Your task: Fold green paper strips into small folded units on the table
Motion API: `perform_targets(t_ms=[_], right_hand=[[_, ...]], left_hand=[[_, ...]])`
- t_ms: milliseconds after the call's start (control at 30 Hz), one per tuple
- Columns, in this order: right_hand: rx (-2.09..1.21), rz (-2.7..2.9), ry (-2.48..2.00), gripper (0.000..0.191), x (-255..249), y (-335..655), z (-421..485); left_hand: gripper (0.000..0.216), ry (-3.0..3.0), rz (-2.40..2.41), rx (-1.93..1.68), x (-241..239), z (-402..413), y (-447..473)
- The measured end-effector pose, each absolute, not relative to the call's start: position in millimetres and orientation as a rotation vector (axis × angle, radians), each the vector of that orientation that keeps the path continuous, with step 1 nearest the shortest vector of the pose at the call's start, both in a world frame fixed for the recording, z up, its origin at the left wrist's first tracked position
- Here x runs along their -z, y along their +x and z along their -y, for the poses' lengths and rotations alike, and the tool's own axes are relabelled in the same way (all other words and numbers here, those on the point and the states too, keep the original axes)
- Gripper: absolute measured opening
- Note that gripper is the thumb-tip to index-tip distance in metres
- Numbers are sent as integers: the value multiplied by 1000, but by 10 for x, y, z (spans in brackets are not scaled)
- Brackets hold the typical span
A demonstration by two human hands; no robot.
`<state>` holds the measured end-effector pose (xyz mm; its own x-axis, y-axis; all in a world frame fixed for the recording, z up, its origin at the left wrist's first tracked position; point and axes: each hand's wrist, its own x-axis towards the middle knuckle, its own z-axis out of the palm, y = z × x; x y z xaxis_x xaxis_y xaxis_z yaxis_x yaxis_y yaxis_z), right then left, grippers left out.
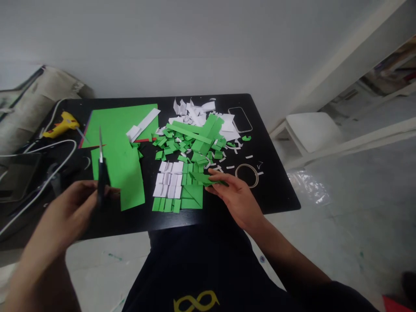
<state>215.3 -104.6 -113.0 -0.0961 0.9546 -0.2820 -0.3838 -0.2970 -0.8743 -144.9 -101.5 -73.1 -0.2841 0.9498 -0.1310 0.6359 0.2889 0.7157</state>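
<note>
My left hand (pixel 81 201) is closed on a pair of scissors (pixel 101 173), its blades pointing up and away over a green paper sheet (pixel 128 173). Between the fingers and thumb of my right hand (pixel 238 197) is a folded piece of green paper (pixel 203 178). That piece hangs over the right side of a green square sheet (pixel 191 201), which bears rows of folded white strips (pixel 167 180) and folded green strips (pixel 166 205). Behind it lies a heap of green paper pieces (pixel 177 141), with white paper scraps (pixel 195 113) at its back.
A yellow glue gun (pixel 64 125) with a white cable (pixel 66 151) lies at the left of the black table (pixel 269 190). Toward the right are a roll of tape (pixel 247 175) and a phone-shaped outline (pixel 240 119). A white stool (pixel 312 130) stands beyond the table's right edge.
</note>
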Motion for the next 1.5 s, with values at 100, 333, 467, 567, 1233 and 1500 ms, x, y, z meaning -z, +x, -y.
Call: perform_targets(t_ms=[100, 333, 467, 567, 1233, 1500], right_hand=[[-1668, 750, -1056, 14, 1124, 2165, 1053], [-1601, 727, -1088, 10, 1092, 2175, 1053], [-1530, 674, -1118, 61, 1080, 2192, 1047], [-1594, 595, -1077, 78, 1089, 2226, 1037], [-1658, 419, -1090, 39, 1167, 2302, 953], [-1752, 415, -1023, 28, 1144, 2268, 960]], left_hand=[[60, 1283, -1596, -881, 794, 1117, -1025], [46, 1303, -1337, -1033, 1056, 1059, -375], [38, 1369, -1341, -1015, 1067, 1049, -265], [27, 1448, -1400, -953, 1087, 1081, -234], [39, 1662, -1472, -840, 1298, 1303, -330], [30, 1833, -1513, -751, 1208, 1331, -267]])
